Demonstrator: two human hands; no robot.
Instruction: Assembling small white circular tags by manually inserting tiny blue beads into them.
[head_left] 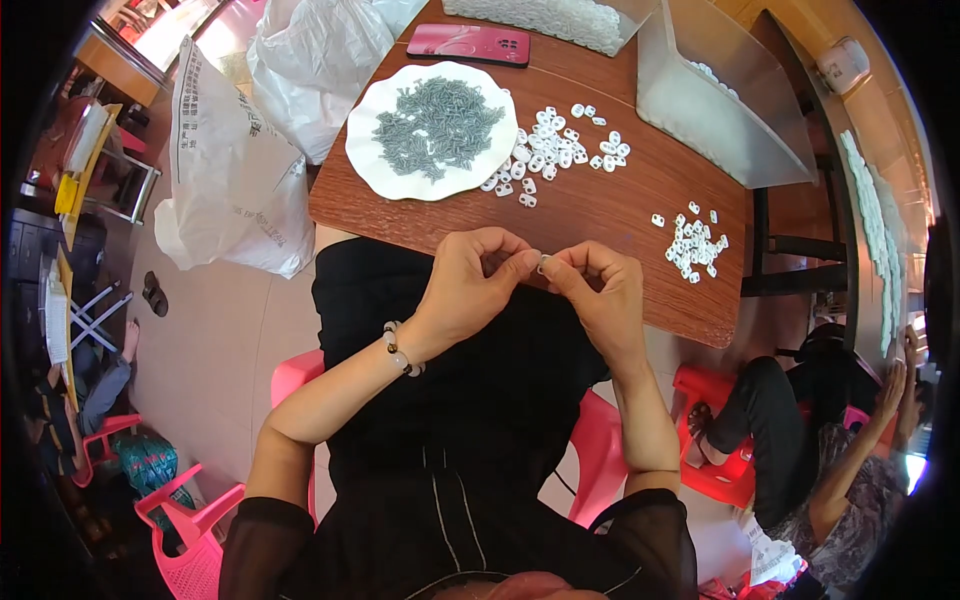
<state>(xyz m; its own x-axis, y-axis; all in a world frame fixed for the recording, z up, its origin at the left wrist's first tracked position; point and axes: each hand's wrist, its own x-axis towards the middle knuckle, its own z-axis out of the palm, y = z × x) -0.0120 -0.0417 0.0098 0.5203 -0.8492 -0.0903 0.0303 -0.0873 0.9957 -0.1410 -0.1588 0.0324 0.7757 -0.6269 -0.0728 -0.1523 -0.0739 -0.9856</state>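
Observation:
My left hand (468,285) and my right hand (606,292) meet at the table's near edge, thumbs and forefingers pinched together. Between their tips shows a small whitish piece (542,263), mostly covered by the fingers. Beyond my left hand stands a white scalloped plate (368,160) heaped with small grey rod-like pieces (440,125), too small to name surely. Against its right side spreads a pile of small white oval plastic pieces with holes (545,148). To the right of my right hand lies another loose pile of small white holed pieces (694,246).
A pink phone (468,45) lies behind the plate on the brown table (600,215). Clear-walled bins (715,110) with white pieces stand at the back right. White sacks (235,160) stand left of the table. People sit at either side, one near a red stool (725,465).

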